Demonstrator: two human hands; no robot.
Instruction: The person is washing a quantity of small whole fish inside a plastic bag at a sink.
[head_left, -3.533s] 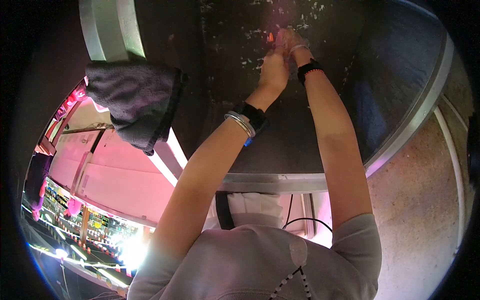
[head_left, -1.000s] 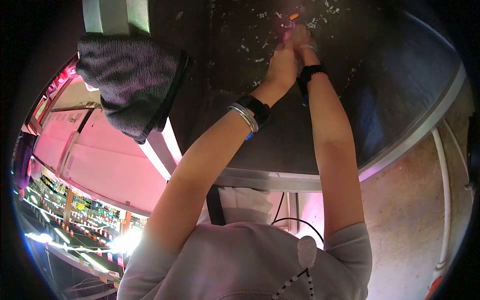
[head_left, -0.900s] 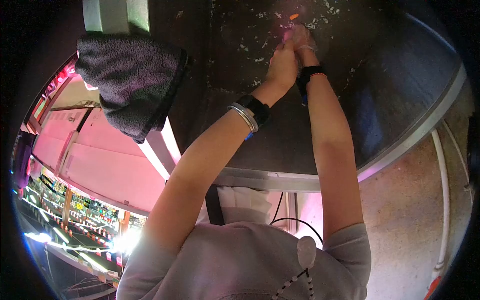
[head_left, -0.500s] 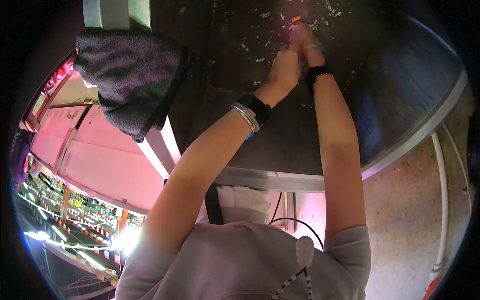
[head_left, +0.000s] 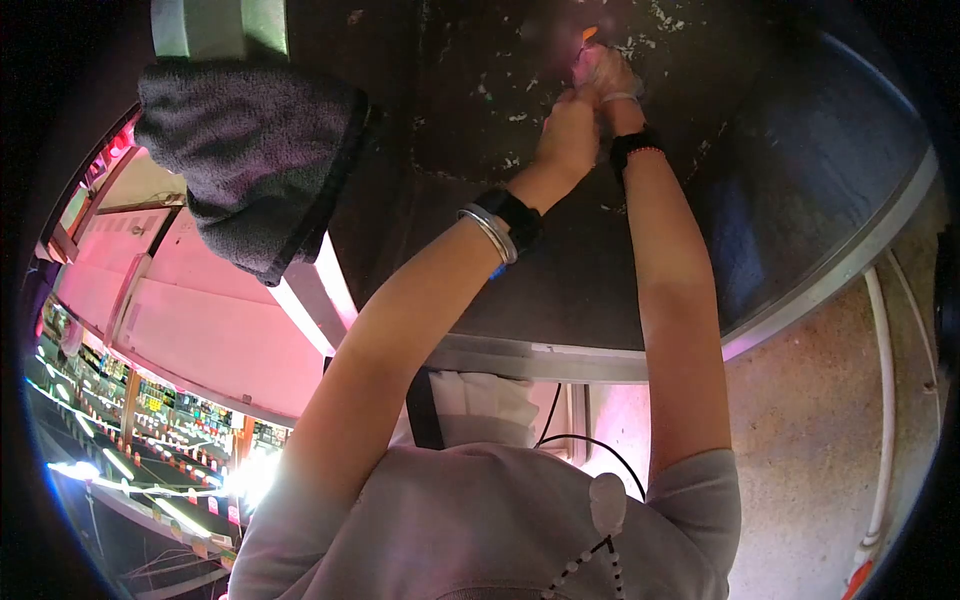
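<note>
At the top middle of the dark tabletop [head_left: 540, 290], my two hands are close together and touching. My left hand [head_left: 572, 118] has its fingers curled in beside the other hand; what it grips, if anything, is hidden. My right hand [head_left: 614, 76] is closed, a pale band round its base. From the far side of its fingers a small orange-tipped thing [head_left: 588, 35] sticks out, tilted; its kind cannot be made out. White flecks [head_left: 640, 45] are scattered on the dark surface around the hands.
A dark grey towel [head_left: 250, 160] hangs over the left edge by a pale metal post [head_left: 220, 30]. A light metal rim [head_left: 545, 357] borders the table's near side. White fabric [head_left: 485, 400] and a black cable [head_left: 600, 440] are below it. A pipe [head_left: 880, 400] runs at the right.
The orange-tipped thing has tilted more upright and shifted slightly left at my fingertips. Both hands have stayed nearly in place, still together. The view has shifted slightly.
</note>
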